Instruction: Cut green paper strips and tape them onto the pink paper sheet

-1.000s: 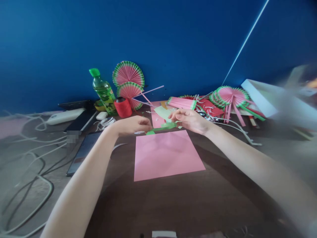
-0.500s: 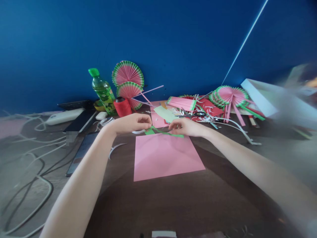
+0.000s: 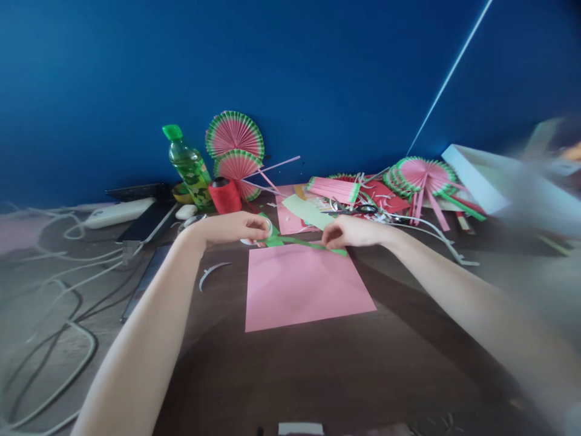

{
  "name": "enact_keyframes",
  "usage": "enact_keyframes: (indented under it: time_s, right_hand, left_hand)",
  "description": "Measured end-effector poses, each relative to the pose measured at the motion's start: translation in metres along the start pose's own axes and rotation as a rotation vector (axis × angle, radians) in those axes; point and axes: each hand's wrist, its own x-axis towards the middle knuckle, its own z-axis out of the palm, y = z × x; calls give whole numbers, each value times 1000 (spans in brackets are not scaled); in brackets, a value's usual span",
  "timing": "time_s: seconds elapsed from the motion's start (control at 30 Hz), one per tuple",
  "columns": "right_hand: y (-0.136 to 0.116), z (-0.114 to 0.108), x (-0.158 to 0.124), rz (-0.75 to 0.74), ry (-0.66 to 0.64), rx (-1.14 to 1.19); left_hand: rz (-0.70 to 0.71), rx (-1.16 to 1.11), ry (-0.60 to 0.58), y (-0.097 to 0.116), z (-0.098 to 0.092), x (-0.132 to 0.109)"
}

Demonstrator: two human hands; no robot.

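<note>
Pinching a green strip [image 3: 305, 243] in fingers of the right hand [image 3: 357, 231], at the far edge of the pink paper [image 3: 308, 290]; seemingly unattached and unpleated, unlike the fans [image 3: 235, 138] behind. Curling fingers of the left hand [image 3: 231, 229] near the other end, hold impossible to tell.

The left forearm [image 3: 145, 327] and right forearm [image 3: 454, 297], both bare, reach forward and slant inward. The left hand [image 3: 236, 229] bends its fingers toward the thumb; the right hand [image 3: 354, 232] curls opposite, apart from it, fingertips lowered, apparently pinching, though contact is hard to judge.
</note>
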Motion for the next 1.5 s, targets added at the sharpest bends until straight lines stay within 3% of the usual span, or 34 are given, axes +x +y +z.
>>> enact_keyframes:
  time_s: [0.23, 0.33, 0.5, 0.73, 0.97, 1.5]
  right_hand:
    - [-2, -6, -7, 38, -127, 54]
    - [-1, -10, -10, 47, -186, 59]
    - [7, -16, -10, -5, -153, 107]
    - [14, -14, -7, 55, -43, 276]
    - [23, -11, -2, 85, 11, 267]
    - [23, -10, -2, 142, 30, 281]
  left_hand:
    - [-211, -228, -328, -17, 19, 16]
    - [-221, -227, -402, -20, 22, 19]
    - [-228, -153, -295, -20, 14, 14]
    - [-214, -57, -159, -23, 8, 12]
    - [-212, -1, -40, -23, 10, 16]
    - [-210, -17, -23, -30, 6, 20]
